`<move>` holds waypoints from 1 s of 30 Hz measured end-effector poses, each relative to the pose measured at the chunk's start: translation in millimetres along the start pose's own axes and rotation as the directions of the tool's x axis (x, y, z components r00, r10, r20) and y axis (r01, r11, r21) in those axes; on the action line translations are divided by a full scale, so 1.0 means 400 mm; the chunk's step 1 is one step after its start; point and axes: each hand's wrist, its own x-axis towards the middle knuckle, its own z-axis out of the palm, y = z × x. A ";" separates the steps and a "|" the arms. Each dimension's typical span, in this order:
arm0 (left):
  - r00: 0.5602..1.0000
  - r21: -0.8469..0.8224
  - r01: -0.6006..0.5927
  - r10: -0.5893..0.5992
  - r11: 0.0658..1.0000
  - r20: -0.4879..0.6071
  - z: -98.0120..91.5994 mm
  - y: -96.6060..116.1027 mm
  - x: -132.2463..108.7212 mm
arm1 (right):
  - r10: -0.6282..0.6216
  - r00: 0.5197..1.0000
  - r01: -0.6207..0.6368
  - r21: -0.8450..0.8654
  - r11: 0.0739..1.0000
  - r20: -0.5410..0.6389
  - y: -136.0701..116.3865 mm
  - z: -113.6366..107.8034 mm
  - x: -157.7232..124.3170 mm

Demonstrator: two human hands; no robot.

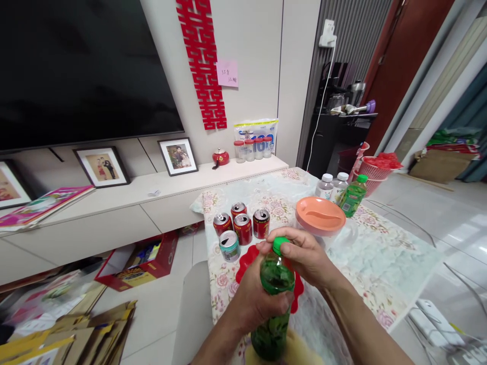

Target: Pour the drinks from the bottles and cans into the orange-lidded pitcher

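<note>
A green plastic bottle (pixel 274 324) stands tilted slightly in front of me, over the near side of the table. Wrapped around its body is my left hand (pixel 258 296). At the top, the fingers and thumb of my right hand (pixel 304 251) grip the green bottle cap (pixel 280 245), which sits on the neck. Behind the bottle, a red scalloped dish (pixel 247 261) is partly hidden by my hands. Several opened drink cans, such as a red can (pixel 242 228) and a teal-and-silver can (pixel 230 247), stand just beyond my left hand.
An orange-lidded container (pixel 319 215) stands right of the cans on the flowered tablecloth (pixel 380 263). Behind it are another green bottle (pixel 353 196) and two white-capped bottles (pixel 324 186). A pink basket (pixel 375 175) is past the table's far edge; a grey stool (pixel 194 309) stands at its left.
</note>
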 end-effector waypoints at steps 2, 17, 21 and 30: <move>0.989 0.083 0.033 -0.021 0.996 -0.144 0.010 -0.011 0.003 | -0.018 0.998 0.017 -0.022 1.000 -0.067 0.011 0.008 0.004; 0.960 -0.165 0.001 0.045 0.986 0.277 -0.052 -0.023 -0.004 | 0.025 0.978 -0.040 0.067 0.997 0.208 0.002 -0.027 0.006; 1.000 0.033 0.011 -0.011 0.999 0.014 -0.025 -0.018 0.007 | -0.001 0.999 0.000 0.013 1.000 0.052 0.021 -0.004 0.009; 0.950 0.155 0.015 0.034 0.988 -0.312 -0.004 -0.057 0.027 | -0.036 0.994 0.022 -0.139 0.990 -0.101 0.041 0.011 0.013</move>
